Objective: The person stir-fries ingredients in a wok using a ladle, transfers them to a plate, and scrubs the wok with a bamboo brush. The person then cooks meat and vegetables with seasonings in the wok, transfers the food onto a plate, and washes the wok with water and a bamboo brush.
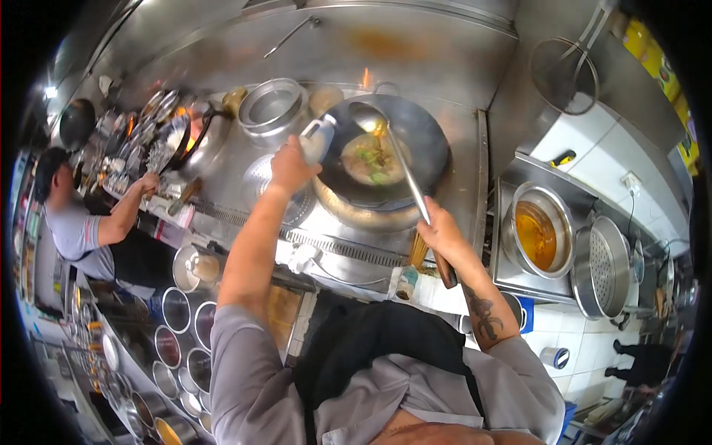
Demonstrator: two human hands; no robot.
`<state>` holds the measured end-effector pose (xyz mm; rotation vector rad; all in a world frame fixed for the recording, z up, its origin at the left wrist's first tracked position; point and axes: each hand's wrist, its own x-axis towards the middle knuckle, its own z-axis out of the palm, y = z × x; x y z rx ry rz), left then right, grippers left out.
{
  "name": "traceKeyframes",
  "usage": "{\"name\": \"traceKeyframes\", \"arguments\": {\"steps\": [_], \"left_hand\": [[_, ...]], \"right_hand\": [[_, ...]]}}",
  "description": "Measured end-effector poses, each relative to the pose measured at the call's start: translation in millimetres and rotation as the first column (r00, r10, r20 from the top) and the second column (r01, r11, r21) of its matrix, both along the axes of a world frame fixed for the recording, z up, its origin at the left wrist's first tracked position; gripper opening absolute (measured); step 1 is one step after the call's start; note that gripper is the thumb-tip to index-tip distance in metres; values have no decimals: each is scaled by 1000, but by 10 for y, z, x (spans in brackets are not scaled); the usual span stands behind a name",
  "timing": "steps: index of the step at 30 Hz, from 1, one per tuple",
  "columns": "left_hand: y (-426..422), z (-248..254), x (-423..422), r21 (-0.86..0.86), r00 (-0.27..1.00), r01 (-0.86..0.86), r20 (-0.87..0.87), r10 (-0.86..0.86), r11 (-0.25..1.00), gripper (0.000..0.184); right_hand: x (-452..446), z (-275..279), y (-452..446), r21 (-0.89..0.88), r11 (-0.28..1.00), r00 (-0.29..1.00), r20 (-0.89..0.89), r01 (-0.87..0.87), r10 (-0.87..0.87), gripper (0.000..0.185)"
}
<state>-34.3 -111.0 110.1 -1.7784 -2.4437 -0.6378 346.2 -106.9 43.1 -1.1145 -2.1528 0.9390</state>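
A large dark wok (428,148) sits over the burner, with a pale, brothy mix of food and green leaves (380,162) in its bottom. My right hand (443,231) is wrapped round the wooden-ended handle of a long metal ladle (404,165). Its bowl is over the wok's far side, and something yellow shows at its lip. At the wok's left rim, my left hand (291,167) grips a small whitish container (317,141), tilted towards the wok; its exact kind and contents are unclear. Below that hand, a round perforated strainer (297,208) lies on the steel stovetop.
Metal pots (273,111) stand left of the wok, with a small flame (366,77) behind it. To the right are a bowl of amber liquid (535,236) and a perforated pan (604,263). A co-worker (96,222) handles a pan at left, beyond several containers (176,310).
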Motion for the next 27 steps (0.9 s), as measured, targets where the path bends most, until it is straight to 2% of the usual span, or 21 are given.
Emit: {"name": "traceKeyframes", "arguments": {"steps": [4, 6, 7, 10, 11, 14, 15, 18, 20, 22, 23, 26, 27], "left_hand": [[-559, -153, -129, 290, 917, -169, 396, 42, 942, 82], [-1011, -251, -313, 409, 836, -269, 549, 0, 872, 81], [-1288, -173, -303, 448, 813, -327, 583, 6, 832, 77], [-2059, -245, -536, 422, 814, -498, 529, 240, 758, 78], [-2299, -486, -758, 446, 822, -498, 515, 242, 744, 78], [-2851, -619, -847, 381, 709, -646, 620, 336, 661, 79], [-2989, -855, -970, 390, 718, -670, 558, 417, 631, 78], [-3212, -1249, -1018, 426, 695, -690, 615, 372, 585, 77], [-3234, -1436, -972, 467, 721, -671, 593, 360, 575, 76], [-3245, -1691, -981, 466, 737, -663, 544, 401, 586, 76], [-3230, -1748, -952, 411, 662, -688, 692, 287, 598, 80], [-3210, -2000, -887, 407, 640, -701, 720, 266, 586, 82], [-3273, -2172, -943, 427, 683, -632, 701, 205, 646, 82]], "right_hand": [[-51, 146, 12, 78, 997, 989, 144, 3, -14, 64], [-93, 338, -90, 151, 989, 995, 97, -12, -3, 57], [-110, 415, -119, 117, 993, 995, 95, -20, 9, 54], [-123, 376, -65, 40, 998, 981, 192, -44, 36, 53], [-51, 148, 26, 86, 995, 986, 162, -49, 34, 53], [-11, -221, 185, 138, 989, 988, 151, -45, 24, 53], [-107, 17, 61, 19, 1000, 983, 181, 14, -17, 53], [-246, 173, -54, -98, 993, 977, 209, 68, -46, 49], [-378, 360, -156, -189, 977, 972, 229, 102, -57, 47], [-409, 285, -144, -167, 982, 984, 165, 92, -64, 47], [-415, 243, -146, -157, 984, 989, 132, 87, -67, 47], [-536, 387, -241, -186, 972, 980, 166, 141, -111, 48], [-531, 378, -230, -190, 972, 982, 157, 136, -107, 49]]}}
